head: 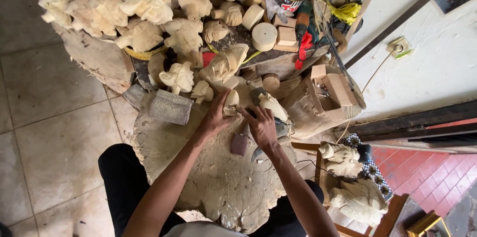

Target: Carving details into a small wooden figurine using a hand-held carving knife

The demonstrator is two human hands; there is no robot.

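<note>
My left hand [214, 117] grips a small pale wooden carving [230, 101] and holds it upright on a big rough wooden stump [213, 177]. My right hand [260, 126] lies just right of it, fingers stretched toward the carving; whether it holds a tool I cannot tell. A small brown sandpaper piece [239, 144] lies on the stump below both hands. A metal blade [258, 153] shows under my right wrist.
Several unfinished pale wooden figures [124, 8] pile up beyond the stump. A grey block [170, 107] rests at the stump's left. A cardboard box [330, 93] and cluttered tools stand to the right. More carvings [348, 167] sit on a stool at lower right.
</note>
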